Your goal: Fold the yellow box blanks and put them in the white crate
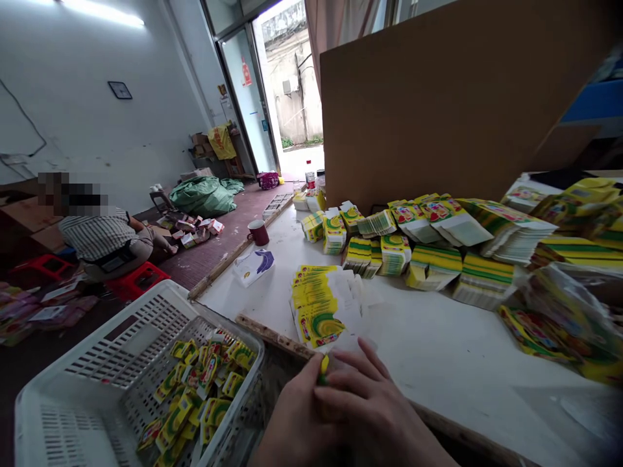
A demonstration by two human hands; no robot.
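Note:
At the table's near edge, my left hand (296, 412) is closed around a small yellow-and-green carton (324, 367), most of which the fingers hide. My right hand (377, 408) lies over the carton from the other side, its fingers bent against it and slightly blurred. Just beyond both hands, a fanned stack of flat printed cartons (318, 305) rests on the white table (428, 337). Below and to the left stands a white plastic basket (58, 383), with several folded yellow cartons (182, 412) lying loose inside.
Bundles of flat cartons (433, 263) line the table's back, before a large cardboard sheet (428, 110). A tissue box (254, 267) and a maroon mug (257, 232) stand at left. Plastic wrap (569, 305) covers cartons at right. Another person (100, 237) sits on a red stool (139, 279).

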